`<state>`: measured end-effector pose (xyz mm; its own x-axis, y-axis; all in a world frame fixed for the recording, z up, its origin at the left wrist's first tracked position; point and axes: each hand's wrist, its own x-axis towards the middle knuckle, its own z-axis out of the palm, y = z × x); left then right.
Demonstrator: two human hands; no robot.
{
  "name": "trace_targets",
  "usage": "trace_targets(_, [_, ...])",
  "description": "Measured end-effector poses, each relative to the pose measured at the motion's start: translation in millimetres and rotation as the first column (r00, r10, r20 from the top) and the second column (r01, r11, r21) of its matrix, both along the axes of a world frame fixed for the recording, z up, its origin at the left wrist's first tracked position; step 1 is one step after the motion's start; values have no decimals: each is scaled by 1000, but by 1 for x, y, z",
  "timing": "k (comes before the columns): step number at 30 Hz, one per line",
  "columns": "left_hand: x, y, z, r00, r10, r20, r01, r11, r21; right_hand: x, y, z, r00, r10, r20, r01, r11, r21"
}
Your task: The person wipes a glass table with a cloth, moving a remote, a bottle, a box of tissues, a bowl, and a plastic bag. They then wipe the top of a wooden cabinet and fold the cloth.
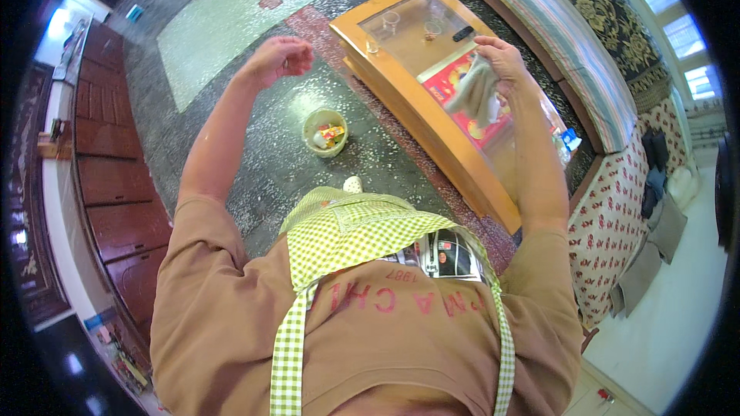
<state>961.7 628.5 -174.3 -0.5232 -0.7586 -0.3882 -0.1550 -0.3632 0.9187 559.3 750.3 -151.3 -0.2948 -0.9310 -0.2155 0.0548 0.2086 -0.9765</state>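
My right hand (504, 66) grips a greyish cloth (477, 86) by its upper end, and the cloth hangs down in folds. Beneath it is a wooden coffee table (428, 141) with a glass top. A red printed packet or sheet (442, 84) shows partly behind the cloth; I cannot tell if it lies on or under the glass. My left hand (283, 59) is raised over the floor, left of the table, its fingers curled in with nothing visible in them. Below it on the floor stands a small pale bin (312, 144) holding colourful wrappers.
Glass cups (390, 20) and a black remote control (462, 33) are at the table's far end. A blue-and-white packet (569, 140) sits by its right edge. A striped-covered bench or sofa (578, 40) runs behind the table. Reddish-brown cabinets (113, 179) line the left side.
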Motion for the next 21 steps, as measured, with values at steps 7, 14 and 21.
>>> trace_targets(7, [-84,52,-68,837,-443,322,422,896,136,-5,15,55,985,9,172,21,985,-170])
trace_targets(14, [-155,77,-92,832,-546,100,529,835,151,-3,34,72,988,-83,130,108,975,-196])
trace_targets(21, [-162,57,-93,989,-97,-112,124,958,259,-14,51,28,949,-199,243,237,962,-137])
